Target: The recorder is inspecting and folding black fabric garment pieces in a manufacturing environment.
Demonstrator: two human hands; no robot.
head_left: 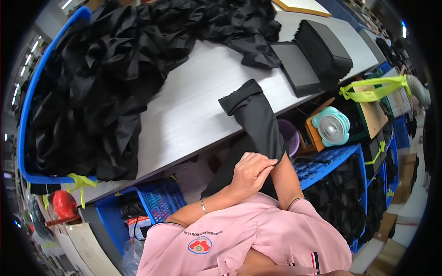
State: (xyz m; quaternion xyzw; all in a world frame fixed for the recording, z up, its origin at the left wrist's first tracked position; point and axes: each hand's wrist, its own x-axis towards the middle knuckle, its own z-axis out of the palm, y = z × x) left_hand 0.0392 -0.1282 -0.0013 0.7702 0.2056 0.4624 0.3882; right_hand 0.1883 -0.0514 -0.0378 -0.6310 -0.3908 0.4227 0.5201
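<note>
A black fabric tube [258,115], like a sleeve, stretches from my body over the front edge of the white table [202,87]. Its far end is folded over and rests on the tabletop. My right forearm [286,184] goes up into the tube's near opening, so the cloth hides my right hand and its fingers. My left hand [251,173] is closed, pinching the rim of that opening beside my right forearm. A large heap of black cloth pieces [106,78] covers the table's left and far parts. Black folded stacks [322,55] stand to the right.
A blue crate rim [39,69] borders the heap. Below the table's left end sits a blue basket [161,200]. On the right are a turquoise fan [331,126], a purple bin [289,137], a blue crate [331,161] holding black pieces, and yellow-green straps [377,89].
</note>
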